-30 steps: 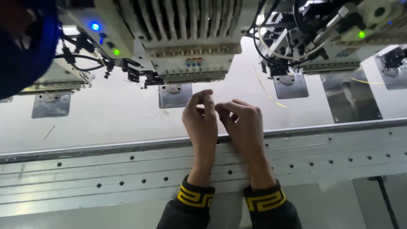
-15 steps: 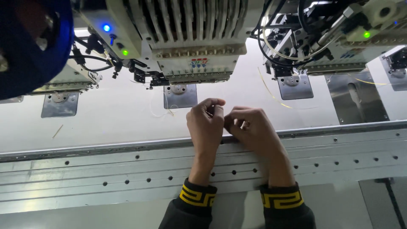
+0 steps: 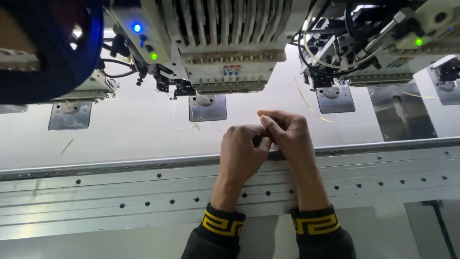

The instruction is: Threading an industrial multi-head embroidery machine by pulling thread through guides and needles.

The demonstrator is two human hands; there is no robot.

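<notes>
Over the perforated grey metal rail [image 3: 143, 192], the left hand [image 3: 242, 153] and right hand [image 3: 287, 134] meet, fingertips pinched together on something too fine to make out (perhaps pale thread). Beyond, the white multi-needle embroidery head [image 3: 225, 52]; a slipping pinch could lose it.

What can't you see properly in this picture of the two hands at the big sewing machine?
- Whatever the left hand and right hand pinch: head view, hidden by curled fingers, too small.
- Needles under the white embroidery head: head view, too small, shadowed.
- Round blue object: head view, cut off by the left edge, blurred.
</notes>
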